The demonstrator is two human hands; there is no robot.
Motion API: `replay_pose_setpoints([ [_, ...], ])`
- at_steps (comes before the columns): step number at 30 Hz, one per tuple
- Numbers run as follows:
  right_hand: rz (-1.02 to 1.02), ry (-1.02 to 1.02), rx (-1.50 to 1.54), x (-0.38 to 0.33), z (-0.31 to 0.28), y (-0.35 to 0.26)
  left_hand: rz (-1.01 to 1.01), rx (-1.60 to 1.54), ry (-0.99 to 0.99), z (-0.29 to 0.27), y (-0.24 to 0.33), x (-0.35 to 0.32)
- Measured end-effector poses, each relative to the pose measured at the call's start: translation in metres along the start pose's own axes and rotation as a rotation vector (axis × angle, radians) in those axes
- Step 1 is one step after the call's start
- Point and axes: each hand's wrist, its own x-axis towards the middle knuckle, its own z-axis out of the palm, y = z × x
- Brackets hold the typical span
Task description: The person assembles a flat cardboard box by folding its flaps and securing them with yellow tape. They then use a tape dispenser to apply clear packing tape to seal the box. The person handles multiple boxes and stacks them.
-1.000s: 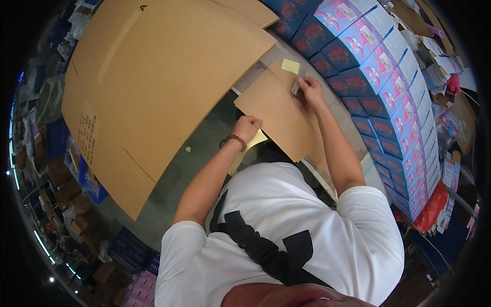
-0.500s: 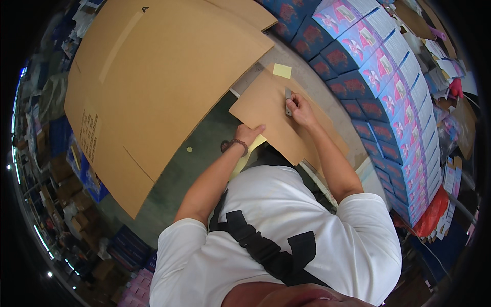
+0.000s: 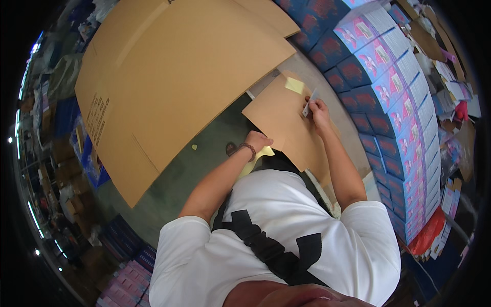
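A sheet of brown cardboard point(image 3: 281, 120) lies in front of me, with a yellow paper square point(image 3: 295, 85) near its far end. My right hand point(image 3: 319, 114) is closed around a flat grey blade-like tool point(image 3: 310, 102), held tilted above the sheet's right side, close to the yellow square. At the sheet's near left edge is my left hand point(image 3: 259, 140), wearing a beaded bracelet. Its fingers are closed on a yellow paper strip point(image 3: 249, 167) that hangs toward my waist. The fingertips under the thumb are partly hidden.
A large flat cardboard panel point(image 3: 179, 82) fills the left and far side. Stacked blue and pink printed boxes point(image 3: 378, 77) form a wall at the right. A small yellow scrap point(image 3: 194, 147) lies on the green floor point(image 3: 204, 163). Red plastic point(image 3: 425, 233) sits by the boxes' near end.
The whole view has shifted, so the scene sits further right and lower. My right hand and the grey tool have moved right and nearer the yellow square. My left hand keeps its place at the sheet's edge.
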Motion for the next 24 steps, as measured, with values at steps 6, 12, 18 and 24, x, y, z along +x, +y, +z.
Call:
replay_pose_setpoints([
  [6,0.103,-0.138,0.087,-0.011,-0.011,-0.027,0.122,0.115,-0.009,-0.065,0.021,-0.056],
  [12,0.059,-0.248,0.342,-0.041,0.003,-0.056,0.218,0.205,-0.03,-0.122,0.061,-0.124],
  [18,0.185,-0.593,0.488,-0.063,0.046,-0.057,0.311,0.185,-0.082,-0.155,0.073,-0.164],
  [24,-0.05,-0.739,0.396,-0.079,0.091,-0.065,0.215,0.051,-0.069,-0.194,0.052,-0.18],
])
